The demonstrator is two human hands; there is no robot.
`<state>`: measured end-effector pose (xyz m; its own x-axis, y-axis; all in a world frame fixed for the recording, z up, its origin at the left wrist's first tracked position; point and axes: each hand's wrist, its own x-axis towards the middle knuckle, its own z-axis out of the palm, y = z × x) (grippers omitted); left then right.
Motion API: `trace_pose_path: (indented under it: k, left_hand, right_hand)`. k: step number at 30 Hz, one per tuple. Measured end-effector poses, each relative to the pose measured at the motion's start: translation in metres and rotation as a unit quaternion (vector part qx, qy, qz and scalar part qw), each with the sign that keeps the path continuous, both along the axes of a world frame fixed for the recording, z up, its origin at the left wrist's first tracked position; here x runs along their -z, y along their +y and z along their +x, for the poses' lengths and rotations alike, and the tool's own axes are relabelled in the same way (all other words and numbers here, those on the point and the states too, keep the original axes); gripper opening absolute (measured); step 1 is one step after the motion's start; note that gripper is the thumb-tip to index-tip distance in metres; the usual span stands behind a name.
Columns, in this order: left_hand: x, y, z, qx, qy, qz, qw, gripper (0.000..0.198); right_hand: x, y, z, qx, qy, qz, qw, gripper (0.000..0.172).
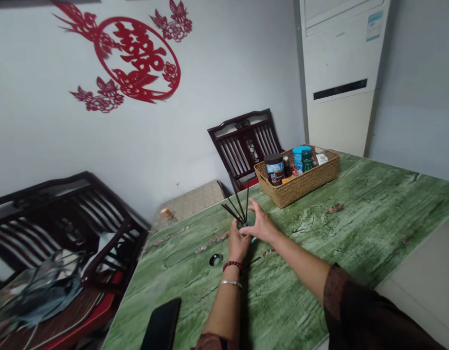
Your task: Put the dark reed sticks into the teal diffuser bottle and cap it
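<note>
On the green table stands a small glass reed diffuser bottle (246, 225), with several thin dark reed sticks (241, 204) fanning out of its top. My left hand (239, 243) wraps round the bottle's near left side and hides much of it. At the right of the sticks is my right hand (262, 224), fingers spread apart and the thumb reaching across in front of the bottle's neck. Whether that thumb touches the glass I cannot tell. A small round black cap or ring (215, 260) lies on the table left of my left wrist.
A dark phone (161, 323) lies near the table's front left. Farther back, a wicker basket (304, 187) holds jars and bottles. The green table (290, 287) borders a dark wooden chair (244, 146) behind and a wooden bench (74, 223) with bags at left.
</note>
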<state>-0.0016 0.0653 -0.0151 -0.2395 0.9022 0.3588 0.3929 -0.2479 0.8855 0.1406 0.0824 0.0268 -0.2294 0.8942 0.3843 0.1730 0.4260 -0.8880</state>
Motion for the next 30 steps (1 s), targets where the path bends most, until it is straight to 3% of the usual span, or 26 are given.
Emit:
trace_pose_path:
  k: [4,6,8,10,12,13,17,21,26,28,30]
  left_hand:
    - [0.006,-0.032,0.021,0.005,0.048,0.008,0.999,0.053]
    - [0.007,-0.044,0.033,0.013,0.045,0.001,0.999,0.054]
    - [0.007,-0.052,0.044,0.02,0.044,0.014,0.999,0.065]
    - [0.006,-0.058,0.054,0.037,0.055,0.026,0.997,0.075]
    - [0.005,-0.062,0.061,0.058,0.067,0.022,0.996,0.074]
    - [0.004,-0.064,0.063,0.067,0.07,0.017,0.995,0.072]
    - [-0.002,-0.075,0.054,0.102,0.068,0.018,0.992,0.073]
    - [-0.013,-0.09,0.014,0.119,0.027,-0.052,0.991,0.071]
    - [-0.023,-0.09,-0.047,-0.033,0.007,-0.012,0.999,0.053]
    - [-0.02,-0.084,-0.066,-0.116,0.041,-0.023,0.992,0.053]
    - [-0.014,-0.08,-0.079,-0.19,0.1,-0.055,0.975,0.054]
  right_hand:
    - [-0.019,-0.015,0.002,-0.003,-0.015,-0.018,1.0,0.112]
    - [-0.026,-0.024,0.005,-0.004,-0.02,-0.02,1.0,0.102]
    - [-0.032,-0.033,0.008,-0.005,-0.032,-0.015,0.999,0.078]
    - [-0.036,-0.042,0.01,-0.012,-0.044,0.002,0.999,0.042]
    - [-0.037,-0.05,0.012,-0.028,-0.047,0.023,0.998,0.012]
    - [-0.036,-0.053,0.012,-0.037,-0.044,0.029,0.998,0.006]
    - [-0.028,-0.056,0.013,-0.042,0.02,0.011,0.999,0.013]
    - [-0.037,-0.049,0.013,-0.006,0.139,0.004,0.99,0.019]
    - [-0.092,-0.048,0.029,-0.04,0.249,0.073,0.965,0.031]
    - [-0.11,-0.048,0.047,-0.038,0.233,0.114,0.965,0.033]
    - [-0.114,-0.046,0.071,0.005,0.142,0.151,0.978,0.032]
